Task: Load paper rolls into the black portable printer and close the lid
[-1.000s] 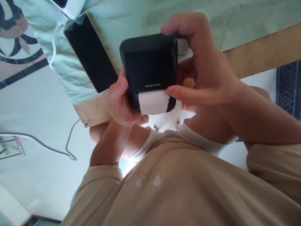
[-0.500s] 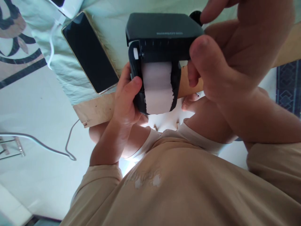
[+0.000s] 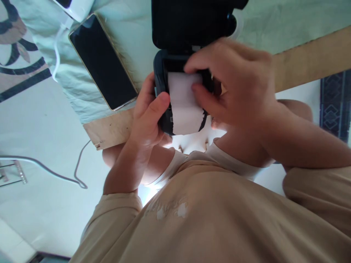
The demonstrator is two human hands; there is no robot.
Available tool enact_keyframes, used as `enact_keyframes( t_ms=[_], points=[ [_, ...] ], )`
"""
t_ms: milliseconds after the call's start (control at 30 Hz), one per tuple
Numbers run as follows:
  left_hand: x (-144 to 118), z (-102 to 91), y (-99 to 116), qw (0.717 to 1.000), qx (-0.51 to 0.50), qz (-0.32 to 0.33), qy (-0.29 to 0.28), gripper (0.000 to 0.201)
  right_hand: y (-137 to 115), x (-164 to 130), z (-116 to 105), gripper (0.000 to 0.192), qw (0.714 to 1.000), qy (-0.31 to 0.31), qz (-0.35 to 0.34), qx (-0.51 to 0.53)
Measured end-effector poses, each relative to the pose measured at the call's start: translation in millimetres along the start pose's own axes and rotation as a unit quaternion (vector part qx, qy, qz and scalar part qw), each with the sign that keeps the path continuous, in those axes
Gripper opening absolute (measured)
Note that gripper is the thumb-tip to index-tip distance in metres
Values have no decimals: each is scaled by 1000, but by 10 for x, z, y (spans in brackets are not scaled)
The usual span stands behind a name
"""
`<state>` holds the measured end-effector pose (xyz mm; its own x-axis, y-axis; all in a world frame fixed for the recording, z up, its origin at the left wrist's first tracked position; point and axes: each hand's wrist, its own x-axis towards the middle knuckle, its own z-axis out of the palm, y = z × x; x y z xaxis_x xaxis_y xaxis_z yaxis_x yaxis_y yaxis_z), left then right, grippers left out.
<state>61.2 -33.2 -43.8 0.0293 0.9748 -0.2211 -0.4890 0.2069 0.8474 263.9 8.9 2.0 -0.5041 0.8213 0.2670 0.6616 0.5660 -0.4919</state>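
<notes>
A black portable printer point(image 3: 162, 75) sits in my left hand point(image 3: 146, 117), whose thumb lies over its left side while the fingers wrap behind. Its lid point(image 3: 189, 25) is swung up and back, leaving the bay exposed. A white paper roll point(image 3: 186, 106) lies in the bay, its loose end with a ragged edge hanging over the front. My right hand point(image 3: 238, 80) reaches across the printer's right side, thumb and index finger apart at the paper's upper right. The thumb tip appears to touch the paper; its other fingers are partly hidden and slightly blurred.
A dark-screened phone point(image 3: 102, 62) lies on the green cloth point(image 3: 131, 33) to the left. Beyond it are a white device point(image 3: 80, 9) and a white cable point(image 3: 56, 54). The wooden board edge point(image 3: 109, 128) runs in front of my knees. A hanger-like wire point(image 3: 55, 171) is on the floor.
The printer's lid has gone from partly raised to swung fully back. My right hand has let go of the lid and moved left and down to the paper. My left hand stays put.
</notes>
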Motion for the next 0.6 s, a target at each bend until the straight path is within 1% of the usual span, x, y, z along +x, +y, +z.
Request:
enact_keyframes(
  t_ms=[33,67,133,200,233,267,333,367,433,467,533,600],
  points=[
    [-3,15,-3,1000,10,8,1,46,-14,3,0,38,999,-20,-6,-31],
    [-8,28,-7,1000,14,8,9,48,-38,9,-16,39,998,-43,7,-42],
    [-23,47,-13,999,32,-6,20,53,-110,26,-81,35,991,-107,60,-50],
    [-44,49,-13,998,54,-19,18,58,-187,47,-151,33,977,-172,116,-57],
    [-54,42,-11,998,63,-25,10,62,-215,55,-172,32,972,-188,128,-58],
    [-62,31,-11,997,71,-27,3,66,-232,62,-179,32,972,-190,125,-58],
    [-66,1,-13,996,80,-29,-7,68,-223,66,-160,28,979,-171,100,-55],
    [-64,-14,-16,997,79,-25,-8,66,-197,63,-139,27,983,-156,87,-37],
    [-58,-36,-16,998,65,-15,-21,56,-107,45,-100,29,988,-123,80,40],
    [-56,-40,-12,998,55,-11,-27,51,-45,30,-91,27,986,-105,89,94],
    [-58,-37,5,999,36,-9,-33,46,101,-8,-107,26,970,-69,127,194],
    [-62,-26,26,999,27,-28,-9,49,264,-47,-173,28,951,-37,169,255]
  ],
)
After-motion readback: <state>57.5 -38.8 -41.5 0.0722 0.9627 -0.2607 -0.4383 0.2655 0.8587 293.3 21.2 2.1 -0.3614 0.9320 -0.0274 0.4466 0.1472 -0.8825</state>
